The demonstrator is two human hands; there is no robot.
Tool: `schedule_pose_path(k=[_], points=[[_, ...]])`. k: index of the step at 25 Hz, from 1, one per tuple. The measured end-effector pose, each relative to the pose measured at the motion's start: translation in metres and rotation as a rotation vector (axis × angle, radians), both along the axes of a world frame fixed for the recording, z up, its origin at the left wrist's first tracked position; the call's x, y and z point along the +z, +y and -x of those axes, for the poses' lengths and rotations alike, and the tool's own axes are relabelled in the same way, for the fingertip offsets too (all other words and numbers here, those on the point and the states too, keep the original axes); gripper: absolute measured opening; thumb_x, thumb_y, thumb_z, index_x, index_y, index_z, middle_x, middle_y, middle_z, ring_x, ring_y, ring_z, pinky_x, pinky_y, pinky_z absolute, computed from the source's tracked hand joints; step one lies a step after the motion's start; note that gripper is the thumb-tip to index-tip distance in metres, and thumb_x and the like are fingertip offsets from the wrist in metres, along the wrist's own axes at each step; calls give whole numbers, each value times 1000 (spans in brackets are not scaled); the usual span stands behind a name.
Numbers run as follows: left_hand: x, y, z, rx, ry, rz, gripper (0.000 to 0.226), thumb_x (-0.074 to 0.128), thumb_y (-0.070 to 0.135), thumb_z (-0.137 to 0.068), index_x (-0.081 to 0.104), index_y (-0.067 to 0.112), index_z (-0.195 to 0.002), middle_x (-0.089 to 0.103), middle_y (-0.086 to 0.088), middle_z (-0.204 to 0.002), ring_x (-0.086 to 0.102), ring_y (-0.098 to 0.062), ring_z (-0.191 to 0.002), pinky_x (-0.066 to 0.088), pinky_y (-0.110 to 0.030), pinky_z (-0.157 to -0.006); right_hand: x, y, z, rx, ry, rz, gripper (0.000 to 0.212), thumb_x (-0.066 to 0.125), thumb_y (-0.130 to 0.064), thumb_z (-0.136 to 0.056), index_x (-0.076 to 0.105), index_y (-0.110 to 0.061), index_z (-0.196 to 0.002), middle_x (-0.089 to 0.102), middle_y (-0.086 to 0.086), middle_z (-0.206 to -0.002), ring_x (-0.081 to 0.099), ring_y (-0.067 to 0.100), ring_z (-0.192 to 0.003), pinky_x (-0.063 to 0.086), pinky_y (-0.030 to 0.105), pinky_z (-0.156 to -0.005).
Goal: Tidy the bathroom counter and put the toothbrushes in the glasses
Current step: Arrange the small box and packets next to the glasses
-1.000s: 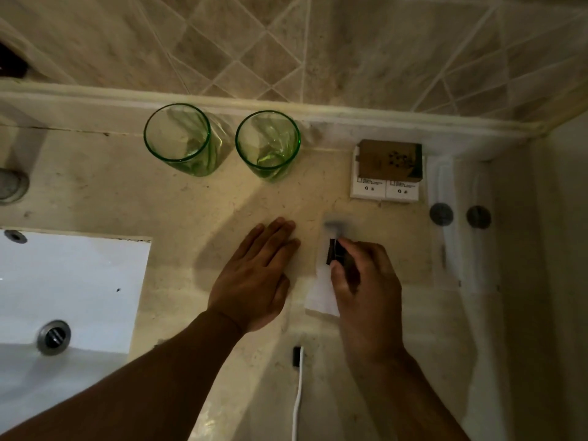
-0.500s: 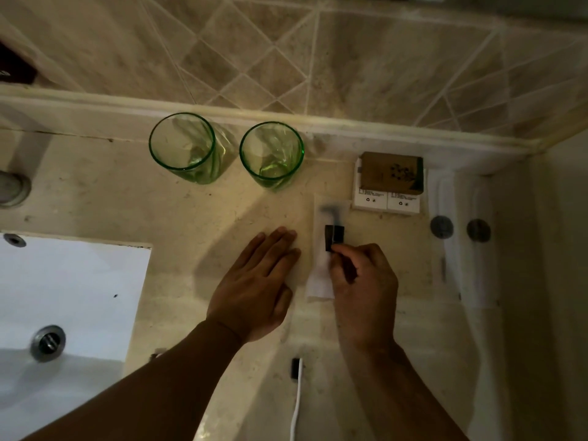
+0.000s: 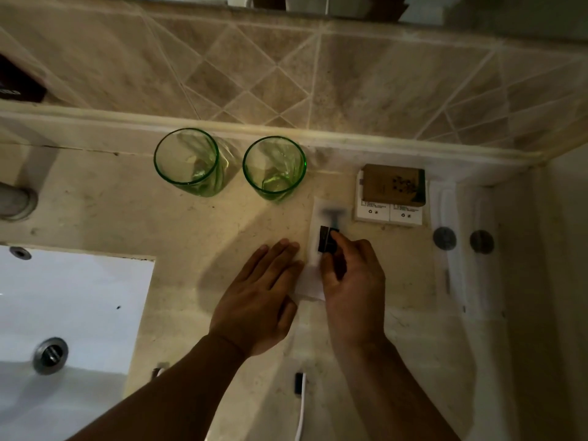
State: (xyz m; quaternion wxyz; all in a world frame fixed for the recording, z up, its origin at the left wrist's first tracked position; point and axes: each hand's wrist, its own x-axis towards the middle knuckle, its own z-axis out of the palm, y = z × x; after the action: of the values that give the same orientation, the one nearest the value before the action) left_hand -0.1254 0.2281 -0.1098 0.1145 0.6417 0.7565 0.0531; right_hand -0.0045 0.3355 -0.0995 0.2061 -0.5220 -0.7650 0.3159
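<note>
Two empty green glasses stand side by side at the back of the counter, one on the left (image 3: pixel 187 162) and one on the right (image 3: pixel 274 168). A toothbrush (image 3: pixel 300 396) with a black head and white handle lies at the counter's front edge, between my forearms. My right hand (image 3: pixel 353 281) pinches a flat white packet (image 3: pixel 321 214) with a dark razor-like item in it, just right of the right glass. My left hand (image 3: pixel 259 300) rests flat on the counter (image 3: pixel 127 211), fingertips beside the packet, holding nothing.
A brown cardboard box (image 3: pixel 394 186) sits on two small white boxes (image 3: pixel 388 213) against the back wall. Right of them lie two clear-wrapped items with round grey ends (image 3: pixel 445 238). The white sink (image 3: pixel 63 313) with its drain (image 3: pixel 51 354) is at the left.
My right hand has slid the white packet away from me, toward the back wall and the boxes. My left hand stayed flat on the counter.
</note>
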Motion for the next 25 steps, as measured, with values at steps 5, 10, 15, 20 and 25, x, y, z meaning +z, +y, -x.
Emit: schedule_pose_path(k=[5,10,15,20,25], points=[[-1,0,0,1,-5,3,62,44,37,-91,40,12,-147,30,-11,-159,16,-22,-151,8,-39,-123,-1,8,10,14,-48,-81,38,62,-21,-93,60,-18,-131,57,3,-104,59,13,-86,52,20,-79],[-1,0,1,-15,1,-4,61,47,37,-89,46,8,-143,34,-12,-157,17,-22,-150,11,-40,-122,2,29,27,19,-119,-70,38,61,-17,-94,61,-16,-131,58,10,-104,60,22,-82,44,23,-77],[-1,0,1,-14,5,-8,61,45,38,-89,45,12,-144,34,-12,-157,14,-21,-150,8,-39,-123,8,48,37,62,-160,-16,41,53,-17,-98,54,-18,-139,56,10,-117,58,23,-98,39,22,-83],[-2,0,1,-15,14,-21,61,45,38,-88,45,12,-144,36,-13,-156,17,-22,-149,10,-40,-122,9,51,40,51,-180,7,41,50,-20,-100,52,-23,-140,54,5,-123,56,19,-107,35,18,-86],[-6,-1,1,-9,20,-49,63,44,39,-88,43,12,-145,35,-13,-157,17,-22,-149,11,-41,-121,8,48,37,25,-91,-27,38,55,-17,-97,57,-19,-134,58,7,-120,59,20,-104,43,23,-87]])
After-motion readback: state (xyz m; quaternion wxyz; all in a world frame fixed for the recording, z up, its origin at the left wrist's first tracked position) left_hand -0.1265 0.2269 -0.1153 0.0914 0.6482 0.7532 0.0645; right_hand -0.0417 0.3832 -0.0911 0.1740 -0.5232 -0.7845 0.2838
